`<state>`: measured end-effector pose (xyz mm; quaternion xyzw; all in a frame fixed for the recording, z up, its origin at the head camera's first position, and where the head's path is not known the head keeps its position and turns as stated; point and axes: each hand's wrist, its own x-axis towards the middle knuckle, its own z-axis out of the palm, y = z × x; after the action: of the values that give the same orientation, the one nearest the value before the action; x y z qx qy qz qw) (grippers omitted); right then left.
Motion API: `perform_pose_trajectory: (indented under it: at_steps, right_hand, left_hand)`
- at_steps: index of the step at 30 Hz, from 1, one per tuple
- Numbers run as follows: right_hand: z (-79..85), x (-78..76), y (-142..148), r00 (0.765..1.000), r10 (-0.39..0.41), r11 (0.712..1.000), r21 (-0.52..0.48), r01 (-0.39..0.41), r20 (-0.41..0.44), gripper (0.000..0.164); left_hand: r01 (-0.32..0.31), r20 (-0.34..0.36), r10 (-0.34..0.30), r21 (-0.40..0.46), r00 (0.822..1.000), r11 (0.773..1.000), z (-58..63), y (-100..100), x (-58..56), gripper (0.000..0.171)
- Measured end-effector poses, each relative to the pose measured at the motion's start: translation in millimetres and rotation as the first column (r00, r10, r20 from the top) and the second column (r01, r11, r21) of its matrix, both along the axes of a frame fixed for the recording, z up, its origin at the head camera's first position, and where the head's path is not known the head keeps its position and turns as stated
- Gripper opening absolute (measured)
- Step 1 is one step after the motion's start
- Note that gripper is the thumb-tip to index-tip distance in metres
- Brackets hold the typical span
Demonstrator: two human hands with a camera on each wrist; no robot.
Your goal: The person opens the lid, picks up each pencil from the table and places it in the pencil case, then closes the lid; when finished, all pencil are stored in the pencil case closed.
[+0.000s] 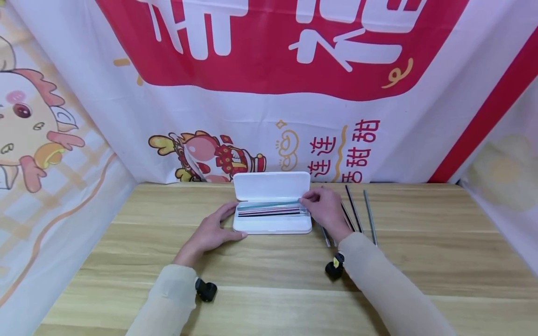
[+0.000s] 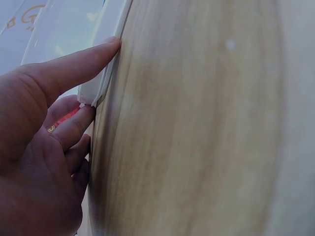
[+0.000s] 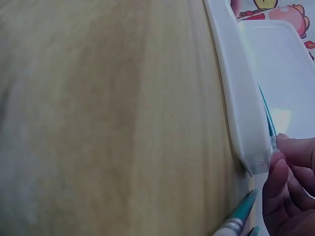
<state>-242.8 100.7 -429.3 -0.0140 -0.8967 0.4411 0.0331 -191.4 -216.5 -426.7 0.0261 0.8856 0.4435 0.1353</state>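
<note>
A white pencil case [image 1: 273, 227] lies open on the table with its lid [image 1: 272, 185] raised at the back. Several slim pens [image 1: 269, 212] in black, pink and clear tones lie lengthwise inside. My left hand [image 1: 214, 231] grips the case's left end, the thumb along the front edge and the fingers around the side, as the left wrist view also shows. At the right end, my right hand [image 1: 327, 208] pinches the tip of a slim teal pen [image 3: 268, 115] between thumb and forefinger. That pen lies slightly slanted over the others, inside the case.
To the right of the case lie several dark pens [image 1: 354, 207], partly hidden behind my right hand and wrist. A grey-green pen [image 1: 370, 214] is the rightmost. A printed cloth [image 1: 273, 107] hangs along the table's back edge.
</note>
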Motion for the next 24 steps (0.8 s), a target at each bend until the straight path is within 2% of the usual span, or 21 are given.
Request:
perform_pose_trajectory:
  at_steps: [7,13,17,24]
  right_hand:
    - [-3.1,-0.1,0,0.997,0.007,1.000,0.030,-0.004,-0.077,0.016]
    - [0.2,2.7,3,0.999,0.021,1.000,0.019,-0.020,-0.046,0.015]
    - [9.5,6.1,6,1.000,0.006,1.000,-0.021,-0.006,0.021,0.017]
    - [33.9,18.5,23,0.999,-0.012,0.993,-0.120,0.016,0.040,0.022]
  left_hand:
    - [-0.001,-0.003,0.001,-0.002,1.000,1.000,0.5,2,0.6,0.089]
    - [0.000,-0.002,0.000,-0.005,1.000,1.000,0.5,2,0.1,0.089]
    - [0.005,-0.004,-0.005,-0.007,1.000,1.000,-1.0,1,-0.1,0.089]
    - [0.002,-0.004,-0.002,-0.002,1.000,1.000,-1.9,1,0.3,0.090]
